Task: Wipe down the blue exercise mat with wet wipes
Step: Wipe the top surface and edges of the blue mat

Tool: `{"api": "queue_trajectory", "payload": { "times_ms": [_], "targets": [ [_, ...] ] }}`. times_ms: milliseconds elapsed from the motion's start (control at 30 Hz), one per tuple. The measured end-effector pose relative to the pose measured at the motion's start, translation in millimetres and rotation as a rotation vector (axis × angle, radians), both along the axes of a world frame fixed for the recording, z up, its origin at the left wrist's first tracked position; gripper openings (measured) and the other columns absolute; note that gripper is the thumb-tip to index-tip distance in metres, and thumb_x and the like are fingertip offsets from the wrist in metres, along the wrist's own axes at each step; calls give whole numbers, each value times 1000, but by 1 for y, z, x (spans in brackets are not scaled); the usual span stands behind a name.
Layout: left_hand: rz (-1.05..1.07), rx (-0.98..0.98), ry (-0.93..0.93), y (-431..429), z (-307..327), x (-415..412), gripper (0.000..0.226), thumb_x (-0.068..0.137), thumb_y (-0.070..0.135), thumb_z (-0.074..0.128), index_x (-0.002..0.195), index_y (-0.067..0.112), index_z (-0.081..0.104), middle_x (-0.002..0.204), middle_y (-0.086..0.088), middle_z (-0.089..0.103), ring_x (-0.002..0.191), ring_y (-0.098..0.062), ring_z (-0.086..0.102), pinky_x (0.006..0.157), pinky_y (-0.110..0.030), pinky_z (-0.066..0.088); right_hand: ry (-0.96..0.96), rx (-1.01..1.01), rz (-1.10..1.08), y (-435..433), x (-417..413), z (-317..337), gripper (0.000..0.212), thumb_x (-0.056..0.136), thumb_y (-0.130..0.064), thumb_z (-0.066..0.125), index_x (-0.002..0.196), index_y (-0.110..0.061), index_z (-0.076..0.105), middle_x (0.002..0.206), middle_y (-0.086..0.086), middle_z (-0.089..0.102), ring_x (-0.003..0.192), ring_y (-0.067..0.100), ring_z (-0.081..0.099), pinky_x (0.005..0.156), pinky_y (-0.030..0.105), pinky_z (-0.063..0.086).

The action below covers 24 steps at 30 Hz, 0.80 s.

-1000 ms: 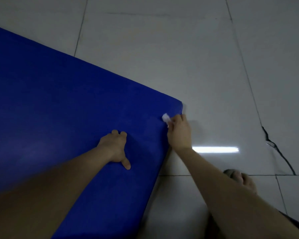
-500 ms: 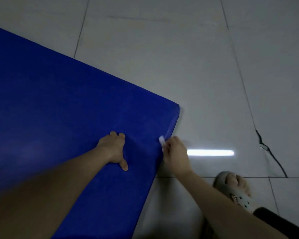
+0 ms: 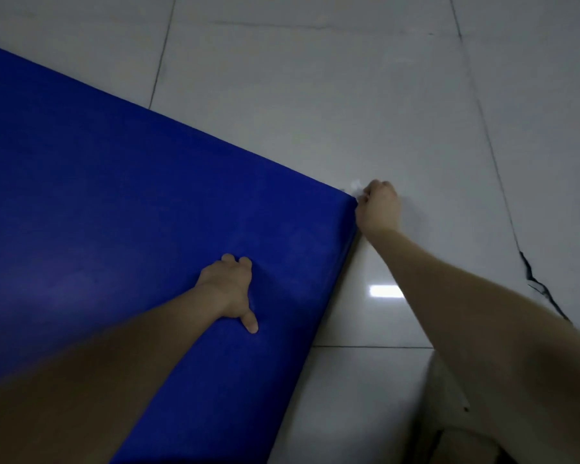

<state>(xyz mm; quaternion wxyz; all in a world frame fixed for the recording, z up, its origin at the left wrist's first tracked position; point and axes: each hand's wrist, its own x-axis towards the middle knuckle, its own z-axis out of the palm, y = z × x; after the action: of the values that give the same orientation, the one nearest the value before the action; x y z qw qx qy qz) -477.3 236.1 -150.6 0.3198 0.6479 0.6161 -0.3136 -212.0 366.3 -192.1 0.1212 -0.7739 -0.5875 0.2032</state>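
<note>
The blue exercise mat (image 3: pixel 131 212) lies on the tiled floor and fills the left half of the view, its right corner near the middle right. My left hand (image 3: pixel 230 289) presses down on the mat with fingers bent under and the thumb stretched toward me. My right hand (image 3: pixel 379 207) grips a small white wet wipe (image 3: pixel 356 187) at the mat's far right corner, against its edge. Most of the wipe is hidden inside the fist.
Grey floor tiles (image 3: pixel 315 95) surround the mat on the far and right sides. A dark crack (image 3: pixel 536 283) runs through a tile at the right. A lamp reflection (image 3: pixel 385 291) shines on the floor beside the mat's right edge.
My right hand with the wipe slid toward me along the mat's right edge, then away again, now up to the far corner. My left hand stayed pressed on the mat. A foot in a sandal is no longer in view.
</note>
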Motion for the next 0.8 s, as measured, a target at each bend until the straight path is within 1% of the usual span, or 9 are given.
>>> {"api": "queue_trajectory", "payload": {
  "times_ms": [100,200,300,400,433,533,600,700,800],
  "targets": [
    [-1,-2,-5,1,1,2,121,48,64,93,143,18,33,137,-6,40,117,-20,51,90,-35,54,24,-28,14,-19,-8,3,18,98,-7,48,108,2,60,115,20,57,98,38,59,74,29,34],
    [2,1,-8,-1,3,2,123,47,65,92,144,19,32,138,-6,39,117,-20,51,90,-35,55,88,-28,100,-73,-24,5,10,97,-6,50,89,-5,56,99,18,58,85,33,58,70,29,34],
    [5,3,0,-2,7,2,123,48,65,92,144,18,32,137,-6,40,115,-21,51,91,-36,55,160,-63,176,-143,-47,12,20,100,-13,52,80,-15,48,88,7,49,73,23,49,68,31,35],
    [14,10,-1,-2,9,3,125,48,65,92,146,18,31,139,-7,39,115,-22,52,89,-36,54,171,-108,356,-199,-67,14,29,104,-30,50,84,-11,57,92,8,56,73,26,57,69,38,47],
    [17,7,1,-2,9,3,125,48,65,92,146,18,30,140,-8,39,116,-22,52,88,-36,54,151,-122,419,-207,-69,16,28,105,-31,50,88,-11,60,94,7,57,74,25,58,70,38,50],
    [17,5,6,-2,7,2,123,49,65,92,145,18,31,139,-7,40,115,-22,52,86,-35,55,108,-4,565,-186,-56,15,4,96,-11,63,92,-10,62,88,11,58,71,29,59,63,40,54],
    [16,1,-1,-2,4,1,124,49,65,92,145,18,31,139,-7,40,116,-21,52,87,-35,55,76,39,467,-145,-40,12,0,96,-8,60,95,-8,60,94,15,57,80,33,59,69,38,51],
    [10,0,-10,-2,1,0,124,49,65,92,146,18,30,139,-7,39,117,-21,51,90,-35,54,-21,-22,210,-64,-15,10,28,105,-29,49,101,-3,61,108,17,57,89,33,60,75,33,43],
    [-3,3,-6,-1,-1,-1,125,49,65,92,146,17,30,140,-8,39,119,-21,51,92,-36,54,50,-76,-1,-12,2,10,32,102,-31,53,97,-1,63,100,17,64,86,32,60,70,29,35]
  ]
}}
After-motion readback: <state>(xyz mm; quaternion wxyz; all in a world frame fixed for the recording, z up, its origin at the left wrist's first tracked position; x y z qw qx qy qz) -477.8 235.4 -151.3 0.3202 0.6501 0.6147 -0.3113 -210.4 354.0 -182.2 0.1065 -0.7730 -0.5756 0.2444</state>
